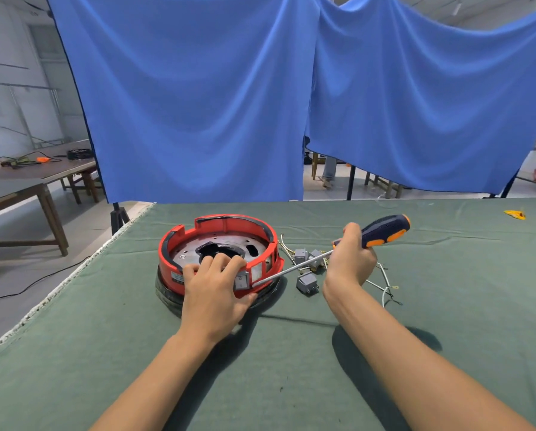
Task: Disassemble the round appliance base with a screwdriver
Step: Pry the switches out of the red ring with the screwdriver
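Left hand (212, 287) grips the stiff red appliance base (218, 259) over its rim, the best hold; right hand (352, 259) clasps the screwdriver (381, 233), tip at the rocker switch (241, 282).

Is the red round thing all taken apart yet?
Not yet. Done: some grey switches and wires already lie loose on the green table. Now: the left hand steadies the red base while the right hand pries at its side with the screwdriver. Left: one switch remains mounted.
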A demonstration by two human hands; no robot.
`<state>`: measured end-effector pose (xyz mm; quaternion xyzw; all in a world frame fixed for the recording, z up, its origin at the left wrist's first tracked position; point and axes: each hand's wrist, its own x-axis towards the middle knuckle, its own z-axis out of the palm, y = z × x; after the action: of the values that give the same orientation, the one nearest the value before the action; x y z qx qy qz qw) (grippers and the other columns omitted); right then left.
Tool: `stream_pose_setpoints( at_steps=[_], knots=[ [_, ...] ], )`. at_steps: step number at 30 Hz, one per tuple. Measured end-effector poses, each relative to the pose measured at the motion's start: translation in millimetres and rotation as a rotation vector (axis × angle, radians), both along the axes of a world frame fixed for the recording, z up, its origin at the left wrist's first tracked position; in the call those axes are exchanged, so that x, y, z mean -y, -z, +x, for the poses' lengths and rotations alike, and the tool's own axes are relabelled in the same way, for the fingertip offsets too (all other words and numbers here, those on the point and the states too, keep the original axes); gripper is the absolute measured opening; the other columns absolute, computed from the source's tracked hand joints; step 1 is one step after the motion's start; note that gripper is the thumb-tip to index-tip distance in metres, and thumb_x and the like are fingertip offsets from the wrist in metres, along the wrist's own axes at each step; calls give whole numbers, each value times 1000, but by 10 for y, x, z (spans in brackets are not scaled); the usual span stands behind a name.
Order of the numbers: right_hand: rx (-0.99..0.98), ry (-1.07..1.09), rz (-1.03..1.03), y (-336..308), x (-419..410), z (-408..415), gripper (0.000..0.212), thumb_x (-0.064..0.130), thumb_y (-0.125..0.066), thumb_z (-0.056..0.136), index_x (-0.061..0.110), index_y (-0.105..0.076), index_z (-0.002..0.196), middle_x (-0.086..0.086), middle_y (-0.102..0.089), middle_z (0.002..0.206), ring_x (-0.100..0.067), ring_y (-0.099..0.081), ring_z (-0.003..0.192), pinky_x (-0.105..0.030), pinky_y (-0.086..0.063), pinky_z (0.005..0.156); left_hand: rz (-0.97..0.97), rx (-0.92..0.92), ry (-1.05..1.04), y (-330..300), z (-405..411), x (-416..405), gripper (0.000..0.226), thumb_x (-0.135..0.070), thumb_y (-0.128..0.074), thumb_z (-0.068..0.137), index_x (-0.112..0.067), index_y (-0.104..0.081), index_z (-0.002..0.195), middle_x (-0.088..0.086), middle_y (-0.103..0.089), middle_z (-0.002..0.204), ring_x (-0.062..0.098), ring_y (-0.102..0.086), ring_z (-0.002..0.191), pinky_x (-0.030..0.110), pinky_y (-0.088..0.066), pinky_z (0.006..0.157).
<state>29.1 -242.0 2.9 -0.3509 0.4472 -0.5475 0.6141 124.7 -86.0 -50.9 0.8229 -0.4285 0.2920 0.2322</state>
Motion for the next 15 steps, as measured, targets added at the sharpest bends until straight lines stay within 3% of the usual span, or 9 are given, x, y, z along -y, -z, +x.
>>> stream_pose_setpoints(
  at_steps=[6, 11, 15],
  knots=[
    [-25, -33, -181, -153, -293, -144, 26, 29, -54, 83, 15, -45, 63, 11, -49, 36, -2, -44, 31, -29, -32, 49, 4, 14, -13, -6, -6, 4, 51, -35, -87, 56, -17, -65, 99, 1, -63, 88, 29, -59, 82, 42, -37, 74],
    [-77, -61, -336, -184, -477, -178, 26, 41, -48, 65, 19, -42, 52, 8, -46, 41, -16, -43, 45, -32, -39, 53, 12, 24, -34, -1, -15, 17, 50, -35, -86, 57, -17, -65, 99, 2, -62, 87, 29, -58, 81, 41, -37, 74],
    [-65, -89, -383, -206, -395, -118, 27, 40, -50, 65, 17, -43, 54, 8, -45, 40, -15, -41, 43, -34, -39, 53, 33, 9, -34, -9, -19, 2, 50, -37, -84, 60, -18, -64, 101, 1, -63, 91, 29, -58, 85, 41, -37, 76]
  ],
)
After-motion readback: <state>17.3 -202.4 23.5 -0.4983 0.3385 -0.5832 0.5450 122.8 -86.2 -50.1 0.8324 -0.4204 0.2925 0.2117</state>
